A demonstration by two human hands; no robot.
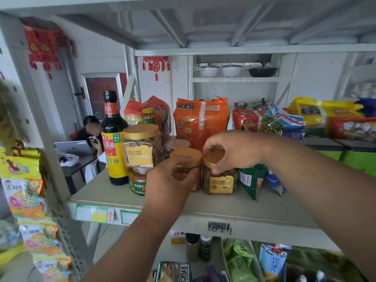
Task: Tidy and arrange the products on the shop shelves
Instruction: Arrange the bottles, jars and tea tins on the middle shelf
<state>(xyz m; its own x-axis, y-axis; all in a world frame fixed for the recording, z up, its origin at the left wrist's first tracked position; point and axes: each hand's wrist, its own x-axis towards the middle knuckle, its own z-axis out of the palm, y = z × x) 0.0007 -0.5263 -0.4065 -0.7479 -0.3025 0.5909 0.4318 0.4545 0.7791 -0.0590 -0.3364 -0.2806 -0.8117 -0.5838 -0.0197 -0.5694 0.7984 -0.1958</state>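
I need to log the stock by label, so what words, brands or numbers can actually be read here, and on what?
"酱油" and "生抽": soy sauce bottle, yellow label.
"hp" logo: laptop lid.
"旺仔": yellow snack bags hanging at left.
Jar labels and the taller jar: yellow, print too small to read.
Orange bag, shelf-edge barcode and price tags: blurred, unreadable.

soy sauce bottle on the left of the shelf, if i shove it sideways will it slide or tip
The soy sauce bottle is tall and narrow-necked on a small base, so a push up high would probably tip it. It looks full and dark, so likely heavy. The jar with the gold lid stands close beside it and might get knocked.
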